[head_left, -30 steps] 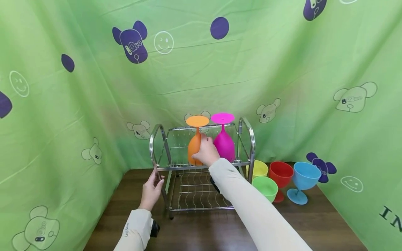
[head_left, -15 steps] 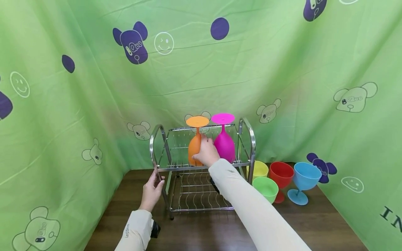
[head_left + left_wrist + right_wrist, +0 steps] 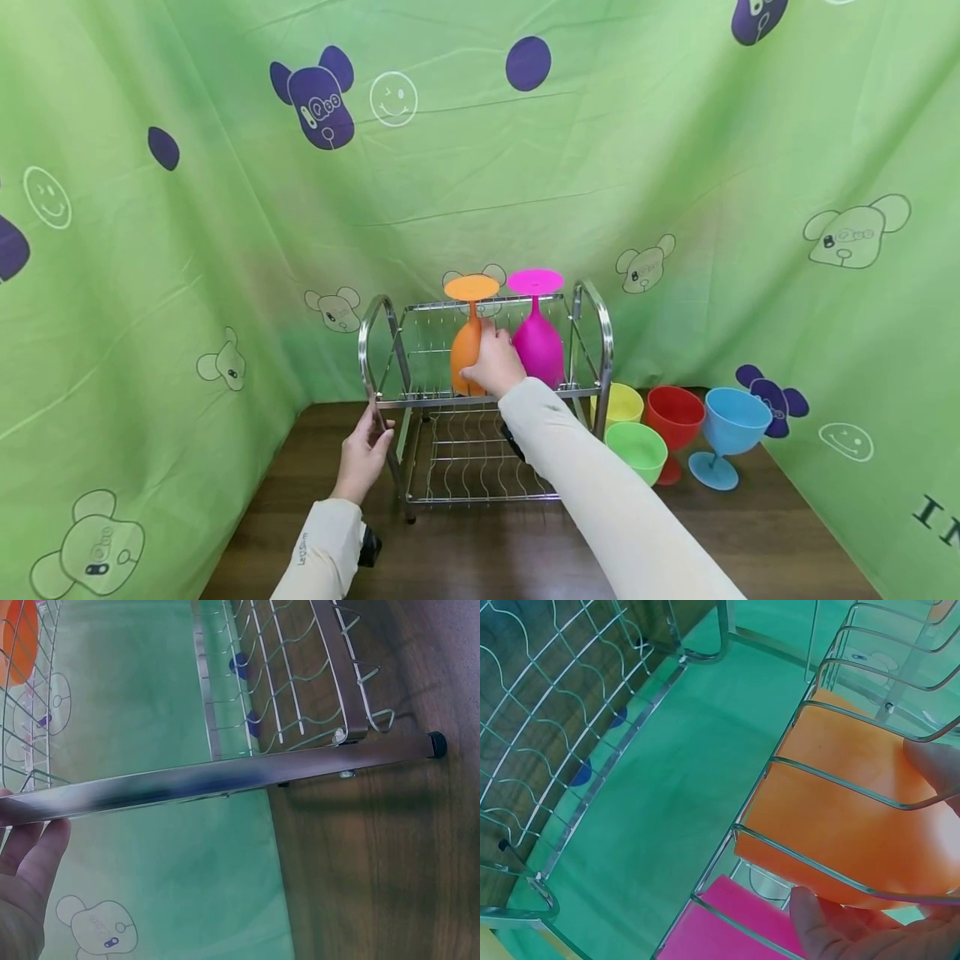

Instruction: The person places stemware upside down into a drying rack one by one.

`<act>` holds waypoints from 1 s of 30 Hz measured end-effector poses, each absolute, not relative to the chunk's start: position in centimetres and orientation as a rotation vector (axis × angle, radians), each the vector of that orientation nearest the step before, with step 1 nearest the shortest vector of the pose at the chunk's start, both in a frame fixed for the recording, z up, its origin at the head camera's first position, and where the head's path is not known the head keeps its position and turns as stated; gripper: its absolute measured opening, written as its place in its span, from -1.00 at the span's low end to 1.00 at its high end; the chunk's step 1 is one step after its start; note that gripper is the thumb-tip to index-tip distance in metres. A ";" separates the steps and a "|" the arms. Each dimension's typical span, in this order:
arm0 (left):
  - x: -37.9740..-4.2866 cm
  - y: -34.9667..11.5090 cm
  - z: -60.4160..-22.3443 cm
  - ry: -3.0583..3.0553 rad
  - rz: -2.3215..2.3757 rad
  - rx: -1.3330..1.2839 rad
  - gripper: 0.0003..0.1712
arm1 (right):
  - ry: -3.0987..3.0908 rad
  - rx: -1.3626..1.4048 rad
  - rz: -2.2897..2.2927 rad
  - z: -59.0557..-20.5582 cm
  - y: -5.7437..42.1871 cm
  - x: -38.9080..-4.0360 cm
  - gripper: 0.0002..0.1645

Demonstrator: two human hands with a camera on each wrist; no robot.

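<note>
An orange goblet (image 3: pixel 462 354) stands upside down on the upper tier of a metal dish rack (image 3: pixel 420 404). My right hand (image 3: pixel 497 363) holds its bowl, thumb on the near side. From beneath, in the right wrist view, the orange bowl (image 3: pixel 847 802) shows through the rack wires with fingers on both sides. Beside it a pink goblet (image 3: pixel 537 350) is also upside down on the same tier, close to the right hand's fingers. My left hand (image 3: pixel 362 457) grips the rack's left front post, and its fingertips touch the post (image 3: pixel 187 784) in the left wrist view.
Right of the rack, several upright goblets stand on the wooden table (image 3: pixel 480 550): yellow (image 3: pixel 624 404), green (image 3: pixel 637 450), red (image 3: pixel 675 417) and blue (image 3: pixel 737 421). A wavy wire lower tier (image 3: pixel 487 467) sits below. Green printed cloth (image 3: pixel 450 183) hangs behind and at both sides.
The view has shifted very slightly. Both hands, the rack and the goblets stay where they were.
</note>
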State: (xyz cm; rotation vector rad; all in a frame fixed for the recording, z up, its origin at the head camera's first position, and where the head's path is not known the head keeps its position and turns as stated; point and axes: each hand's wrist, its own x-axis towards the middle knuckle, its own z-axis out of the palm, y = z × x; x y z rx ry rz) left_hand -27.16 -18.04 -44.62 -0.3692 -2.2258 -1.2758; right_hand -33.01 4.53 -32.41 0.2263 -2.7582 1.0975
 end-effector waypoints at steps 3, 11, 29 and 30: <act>-27.1 -18.1 -44.4 -2.244 -1.292 -0.351 -0.43 | -2.748 0.222 1.100 -32.4 4.5 -33.0 0.06; -26.6 -18.4 -44.3 -2.310 -1.300 -0.285 -0.50 | -2.636 0.233 1.093 -32.6 4.9 -32.1 -0.01; -24.6 -17.6 -43.3 -2.086 -1.145 -0.238 -0.51 | -2.228 0.654 0.923 -34.4 7.5 -27.2 -0.15; -24.5 -17.5 -43.3 -2.083 -1.115 -0.252 -0.51 | -2.187 0.692 0.892 -34.7 7.7 -26.9 -0.16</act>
